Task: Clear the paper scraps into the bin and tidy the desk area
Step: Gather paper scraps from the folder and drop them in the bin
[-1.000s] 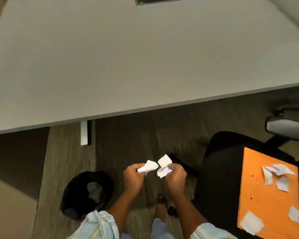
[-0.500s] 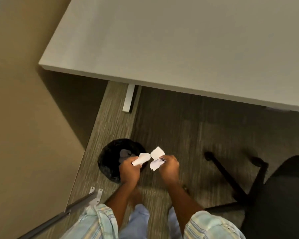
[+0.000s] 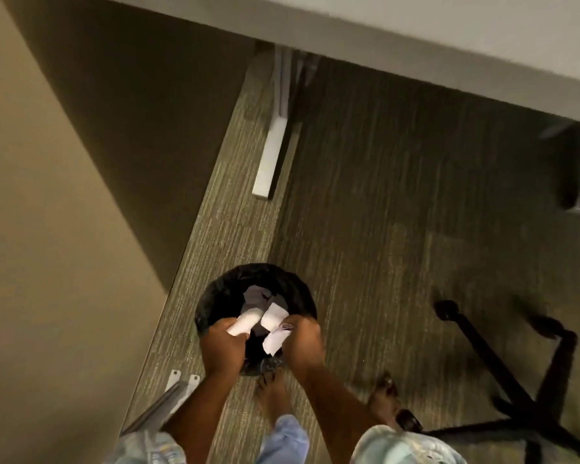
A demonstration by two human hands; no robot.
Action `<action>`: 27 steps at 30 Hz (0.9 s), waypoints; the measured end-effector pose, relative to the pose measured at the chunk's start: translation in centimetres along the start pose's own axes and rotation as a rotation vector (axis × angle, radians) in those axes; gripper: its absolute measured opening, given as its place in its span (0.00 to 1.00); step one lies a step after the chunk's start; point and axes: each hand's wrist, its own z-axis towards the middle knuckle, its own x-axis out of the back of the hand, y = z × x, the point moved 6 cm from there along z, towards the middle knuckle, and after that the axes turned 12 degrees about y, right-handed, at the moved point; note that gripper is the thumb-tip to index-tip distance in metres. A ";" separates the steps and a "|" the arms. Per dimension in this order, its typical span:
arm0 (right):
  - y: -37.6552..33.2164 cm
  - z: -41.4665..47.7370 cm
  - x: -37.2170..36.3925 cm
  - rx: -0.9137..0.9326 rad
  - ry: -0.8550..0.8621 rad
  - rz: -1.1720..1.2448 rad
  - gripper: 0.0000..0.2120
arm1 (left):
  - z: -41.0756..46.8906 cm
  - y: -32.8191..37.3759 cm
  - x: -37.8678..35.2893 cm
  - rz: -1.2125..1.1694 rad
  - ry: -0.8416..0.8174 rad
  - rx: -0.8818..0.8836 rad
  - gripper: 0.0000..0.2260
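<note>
- The person stands on a striped grey-green carpet, looking straight down at both hands held over a round black bin.
- The left hand is closed around a crumpled white scrap, which sticks out past the fingers towards the middle of the bin mouth.
- The right hand is closed on two flatter white paper pieces, one above the other, pinched at the fingertips; a small dark mark shows at the pinch, too small to make out.
- All the held paper hangs directly above the bin opening, with the two hands close together and the scraps nearly touching between them.
- Inside the bin, greyish paper already lies against the dark liner.
- The bin sits on the floor just beside a tan wall on the left, below the near edge of a pale grey desk.
- A white desk leg foot runs along the carpet beyond the bin.
- A black wheeled chair base stands on the right, well apart from the bin.
- Bare feet and light blue trouser legs show below the hands, along with pale checked sleeves.
- A grey metal bracket lies near the wall at lower left.
</note>
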 end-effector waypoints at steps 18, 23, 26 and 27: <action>2.0 6.1 -8.8 -0.074 -0.233 -0.260 0.33 | 5.3 -5.5 -2.9 0.127 -0.090 0.034 0.15; 0.7 6.4 -8.1 0.046 -0.136 -0.298 0.18 | 5.2 -5.8 -1.8 0.106 0.019 0.082 0.11; 0.3 6.1 -6.8 0.076 -0.133 -0.364 0.14 | 4.8 -5.7 -1.6 0.103 0.027 0.076 0.11; 0.0 5.9 -6.2 0.096 -0.113 -0.353 0.14 | 4.6 -5.5 -1.6 0.101 0.023 0.074 0.11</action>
